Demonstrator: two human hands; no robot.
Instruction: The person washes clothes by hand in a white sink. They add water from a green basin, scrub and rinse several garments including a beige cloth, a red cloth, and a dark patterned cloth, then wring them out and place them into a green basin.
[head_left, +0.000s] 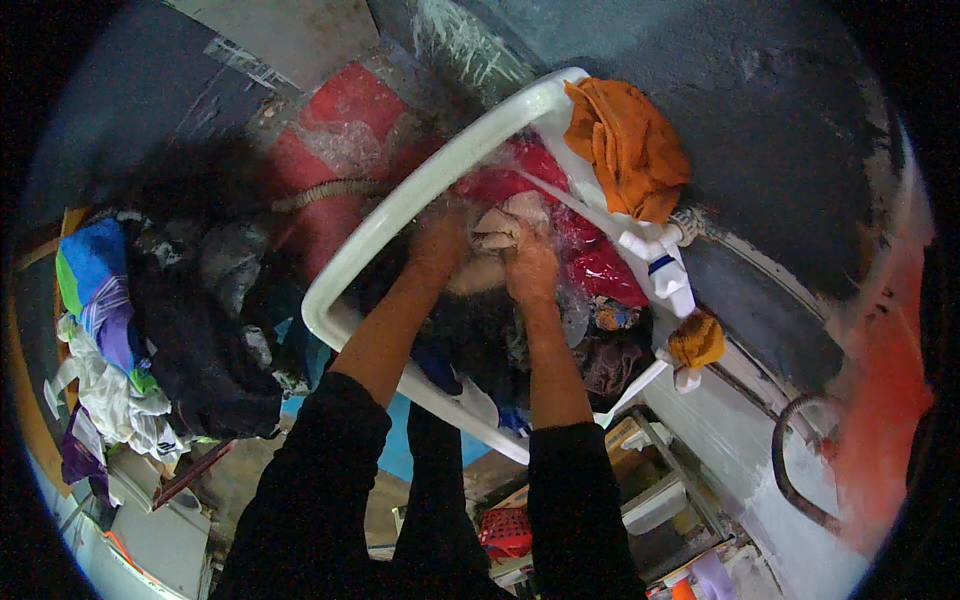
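Both of my hands are inside a white laundry sink (450, 161), above wet clothes. A beige cloth (499, 229) is bunched between them. My right hand (532, 264) grips it from the right, with the fingers curled in. My left hand (441, 238), blurred and in shadow, holds its left side; the fingertips are hard to make out. Behind and right of the cloth lies a shiny wet red garment (596, 259). Dark clothes fill the sink under my wrists, with a brown piece (611, 367) at the right.
An orange cloth (626, 146) hangs over the sink's far right corner. White plastic fittings (664, 274) and a mustard cloth (697, 341) are along the right side. Piled clothes (202, 330) stand at the left. A ribbed hose (330, 192) runs behind the sink; a red basket (505, 531) is below.
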